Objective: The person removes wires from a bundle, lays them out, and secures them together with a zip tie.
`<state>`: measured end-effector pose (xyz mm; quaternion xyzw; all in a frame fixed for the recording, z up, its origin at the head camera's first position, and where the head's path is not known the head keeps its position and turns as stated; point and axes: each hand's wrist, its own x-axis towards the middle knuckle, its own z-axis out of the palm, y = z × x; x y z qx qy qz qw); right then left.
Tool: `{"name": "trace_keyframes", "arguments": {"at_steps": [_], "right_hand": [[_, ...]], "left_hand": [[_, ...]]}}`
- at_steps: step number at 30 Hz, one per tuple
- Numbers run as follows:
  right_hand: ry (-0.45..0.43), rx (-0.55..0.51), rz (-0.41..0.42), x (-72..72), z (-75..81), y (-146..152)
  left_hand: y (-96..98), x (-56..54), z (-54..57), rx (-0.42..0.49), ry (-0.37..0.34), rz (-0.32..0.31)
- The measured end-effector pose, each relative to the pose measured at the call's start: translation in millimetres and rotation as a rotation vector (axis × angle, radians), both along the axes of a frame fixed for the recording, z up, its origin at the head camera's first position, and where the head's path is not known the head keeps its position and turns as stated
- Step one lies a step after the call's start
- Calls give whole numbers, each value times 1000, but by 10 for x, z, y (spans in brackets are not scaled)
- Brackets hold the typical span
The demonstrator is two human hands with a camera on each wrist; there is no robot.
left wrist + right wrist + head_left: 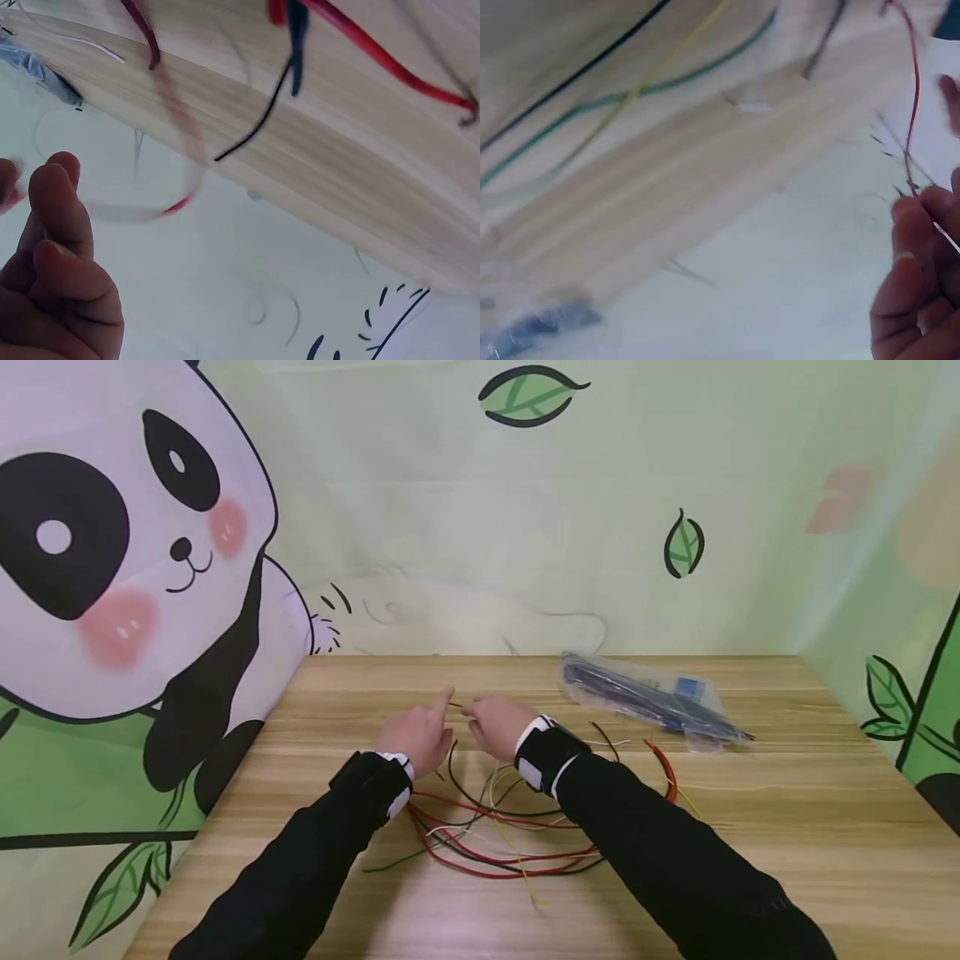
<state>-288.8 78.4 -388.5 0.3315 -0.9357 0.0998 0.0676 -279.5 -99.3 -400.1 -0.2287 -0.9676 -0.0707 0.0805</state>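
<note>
A thin red wire (915, 97) runs to my right hand (501, 725), which pinches it between thumb and fingertips in the right wrist view. My left hand (418, 733) is just to the left, its index finger pointing up beside the short red piece that shows between the hands. In the left wrist view the red wire (176, 206) loops, blurred, behind the fingers of the left hand (64, 262). Below both hands lies a loose tangle of red, black, white, yellow and green wires (517, 858), partly covered by the right forearm.
A clear plastic bag (637, 693) with dark long contents lies at the back right of the wooden table (787, 860). A thicker red bundle (663, 768) curves beside the right forearm. Behind the table hangs a cloth (420, 485) printed with a panda and leaves.
</note>
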Motion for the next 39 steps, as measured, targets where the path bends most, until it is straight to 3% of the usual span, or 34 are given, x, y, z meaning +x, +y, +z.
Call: {"name": "trace_keyframes", "arguments": {"at_steps": [5,8,13,17,20,23,30,39], "right_hand": [[85,-239,75,270,161,309],[117,-372,106,434,212,532],[140,-536,99,641,203,819],[-53,-601,132,776,178,908],[-242,-609,190,886,173,943],[-307,-578,252,983,189,957],[-331,-497,294,1112,218,1016],[-484,-579,372,1148,169,979]], "left_hand": [[7,12,-8,117,53,-18],[13,87,43,209,103,-40],[30,345,102,222,323,-155],[112,591,95,170,527,-280],[195,724,92,133,626,-353],[233,814,90,101,693,-414],[225,889,88,87,749,-545],[234,948,120,60,781,-586]]}}
